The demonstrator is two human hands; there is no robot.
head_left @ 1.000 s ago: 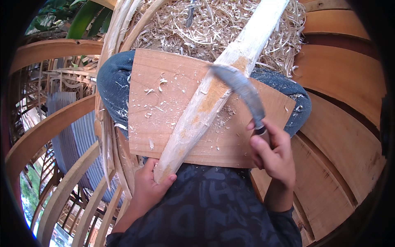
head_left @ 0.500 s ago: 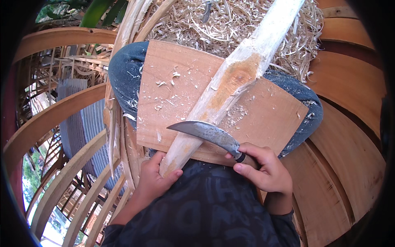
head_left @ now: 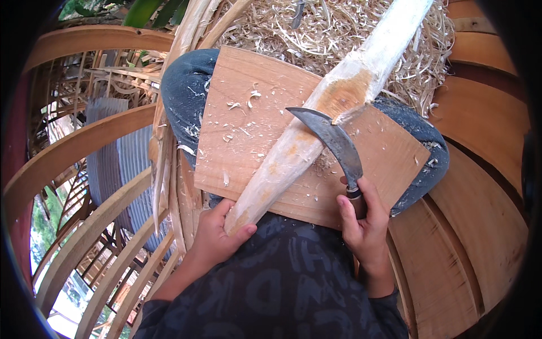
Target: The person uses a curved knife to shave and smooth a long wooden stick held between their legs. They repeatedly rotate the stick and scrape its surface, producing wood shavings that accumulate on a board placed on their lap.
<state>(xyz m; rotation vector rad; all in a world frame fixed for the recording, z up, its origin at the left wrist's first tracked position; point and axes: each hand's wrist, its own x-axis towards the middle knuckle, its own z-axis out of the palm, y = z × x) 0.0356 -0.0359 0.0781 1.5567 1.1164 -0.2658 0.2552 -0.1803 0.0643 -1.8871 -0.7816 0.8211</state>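
A long, pale, peeled wooden pole slants from my lap up to the far right, with a brown knot partway along it. My left hand is closed round the pole's near end. In my right hand is a curved knife, gripped by its dark handle. The blade lies across the pole just below the knot, its tip pointing left. Under the pole, a flat wooden board rests on my thighs, with small curled shavings scattered over it.
A thick heap of wood shavings lies beyond my knees. Curved wooden slats rise at the left, beside long split wood strips. Wide curved planks run along the right. Another blade-like metal piece sticks up among the shavings.
My right hand has turned the knife and pushed its blade farther up the pole, to the knot's lower edge. Some shavings on the board have shifted. My left hand still grips the near end.
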